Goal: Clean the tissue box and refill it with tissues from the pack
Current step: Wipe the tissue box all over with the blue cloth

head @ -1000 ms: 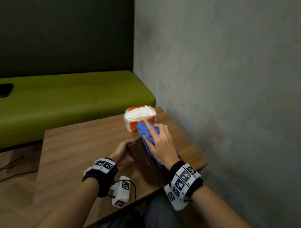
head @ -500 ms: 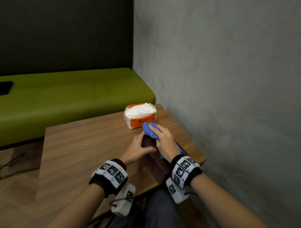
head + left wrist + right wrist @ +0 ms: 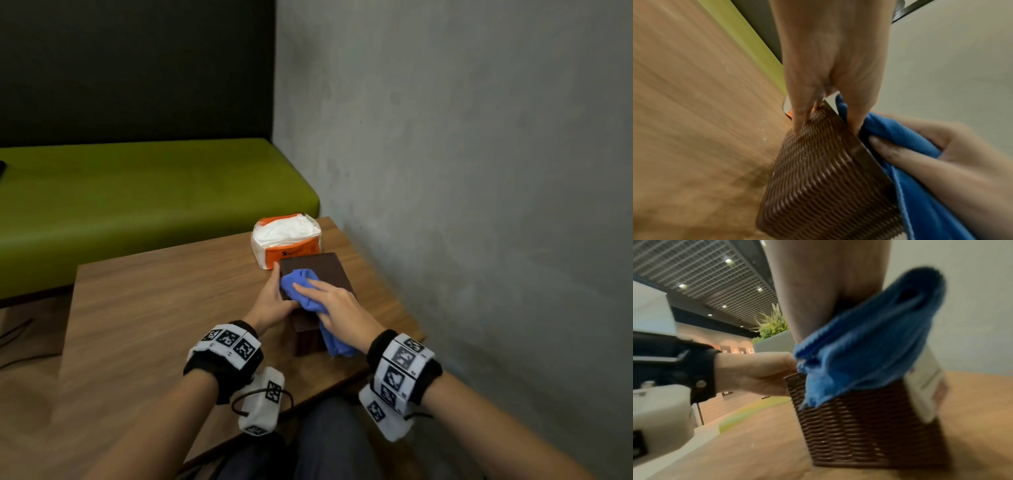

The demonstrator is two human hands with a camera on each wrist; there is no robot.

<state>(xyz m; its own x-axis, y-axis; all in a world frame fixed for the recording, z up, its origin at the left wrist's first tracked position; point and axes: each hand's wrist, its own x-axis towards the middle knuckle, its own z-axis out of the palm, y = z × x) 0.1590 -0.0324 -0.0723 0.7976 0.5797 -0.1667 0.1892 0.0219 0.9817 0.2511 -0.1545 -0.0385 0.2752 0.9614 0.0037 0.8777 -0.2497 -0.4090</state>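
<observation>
Blue cloth [image 3: 310, 296] pressed on the dark woven tissue box [image 3: 322, 274] at the worktop's [image 3: 154, 308] near right corner.

Since half a second ago the cloth has slid from the box's far end toward the near end, baring the far part of the flat top face. The right hand [image 3: 339, 305] lies on the cloth with fingers nearly straight, pressing it down; the left hand [image 3: 274, 301] grips the box's left side, thumb over the top edge. The orange tissue pack [image 3: 287, 241], open with white tissues showing, sits just beyond the box.
</observation>
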